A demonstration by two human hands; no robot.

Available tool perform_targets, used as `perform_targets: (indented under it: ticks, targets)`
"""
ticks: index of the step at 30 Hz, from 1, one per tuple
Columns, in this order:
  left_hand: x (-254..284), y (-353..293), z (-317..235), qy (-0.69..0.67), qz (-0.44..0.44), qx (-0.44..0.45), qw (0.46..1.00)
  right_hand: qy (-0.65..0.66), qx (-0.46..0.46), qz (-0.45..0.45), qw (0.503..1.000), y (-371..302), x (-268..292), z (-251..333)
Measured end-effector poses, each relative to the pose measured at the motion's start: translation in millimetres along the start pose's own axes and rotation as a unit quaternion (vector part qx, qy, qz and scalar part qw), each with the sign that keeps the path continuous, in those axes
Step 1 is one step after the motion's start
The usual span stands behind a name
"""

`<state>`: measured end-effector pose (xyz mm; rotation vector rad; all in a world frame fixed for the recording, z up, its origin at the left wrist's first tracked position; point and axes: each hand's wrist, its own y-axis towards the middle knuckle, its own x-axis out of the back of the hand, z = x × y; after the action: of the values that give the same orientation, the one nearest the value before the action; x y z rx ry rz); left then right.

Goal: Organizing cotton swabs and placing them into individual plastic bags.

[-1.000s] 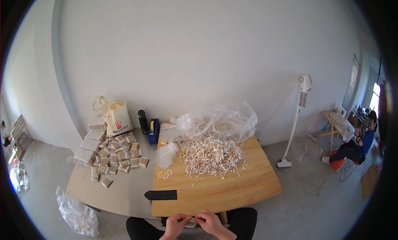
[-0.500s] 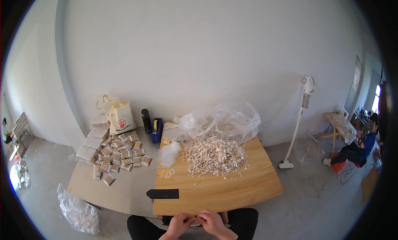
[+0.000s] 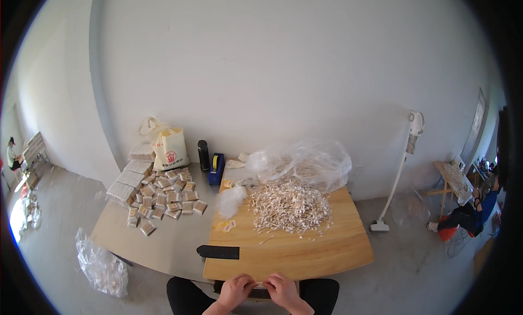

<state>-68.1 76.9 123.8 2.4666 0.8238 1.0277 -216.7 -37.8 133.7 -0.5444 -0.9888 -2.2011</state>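
Observation:
My left hand point(image 3: 236, 292) and my right hand point(image 3: 281, 291) are close together over my lap, just off the near edge of the wooden board. The fingers of both are pinched, facing each other across a small pale thing point(image 3: 260, 285) too small to make out. Beyond them on the board lies a large loose heap of cotton swabs point(image 3: 291, 207). A black flat strip point(image 3: 218, 252) rests near the board's front left. Left of the heap are a thin clear plastic piece point(image 3: 232, 200) and yellow-and-white labels point(image 3: 224, 225).
Packs of swabs point(image 3: 170, 197) lie piled on the left table beside stacked rows point(image 3: 131, 179), a cloth bag point(image 3: 170, 150), a black bottle point(image 3: 203, 155) and a blue tape dispenser point(image 3: 216, 169). Behind the heap is a clear plastic bag point(image 3: 305, 162). A stick vacuum point(image 3: 400, 173) leans right; another person point(image 3: 474, 209) sits beyond.
My view has shifted slightly, so the tables and wall appear a little farther right. Both hands stay pinched over my lap, now slightly farther apart.

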Motion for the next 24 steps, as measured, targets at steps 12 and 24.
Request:
perform_targets:
  ticks: [12, 24]
  targets:
    - [-2, 1, -1, -0.018, 0.008, 0.024, 1.0, 0.043, -0.029, 0.049, 0.997, 10, -3, 7]
    - [-6, 8, 20, 0.001, 0.01, 0.053, 0.999, 0.029, -0.085, -0.004, 0.996, 6, -12, -32]
